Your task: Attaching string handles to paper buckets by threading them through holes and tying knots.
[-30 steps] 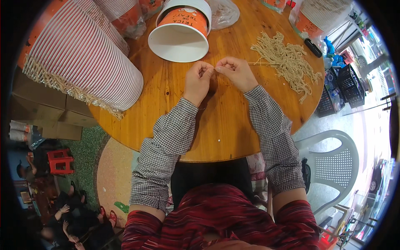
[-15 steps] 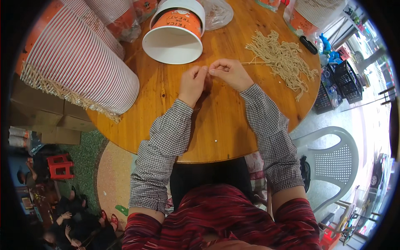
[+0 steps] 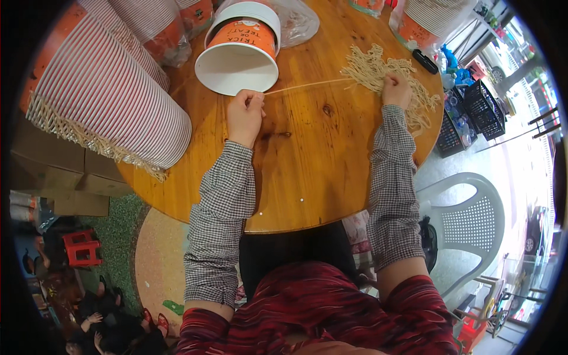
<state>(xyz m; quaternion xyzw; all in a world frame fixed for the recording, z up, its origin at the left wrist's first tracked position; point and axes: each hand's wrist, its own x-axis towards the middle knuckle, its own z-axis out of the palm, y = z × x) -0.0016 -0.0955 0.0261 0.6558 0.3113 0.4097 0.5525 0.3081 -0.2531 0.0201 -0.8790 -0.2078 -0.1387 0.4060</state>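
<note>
A thin beige cord (image 3: 307,86) runs nearly straight from my left hand (image 3: 245,117) to a loose pile of the same cords (image 3: 370,68) at the table's right. The left fingers pinch its end, just below the rim of a tipped paper bucket (image 3: 236,66). That bucket is orange with a white inside, its mouth toward me. Over at the pile, my right hand (image 3: 396,90) is closed with curled fingers among the cords; exactly which strands it grips is hidden.
Tall nested bucket stacks (image 3: 118,106) with cord handles lean over the round wooden table's (image 3: 307,177) left side. Bagged buckets (image 3: 423,26) and a black object (image 3: 425,61) stand far right. A grey plastic chair (image 3: 467,228) and black crates (image 3: 473,112) are beyond the right edge.
My hands, together at the middle before, have come apart. The right went to the cord pile; the left moved left, drawing the cord out. A second small white speck shows near the table edge.
</note>
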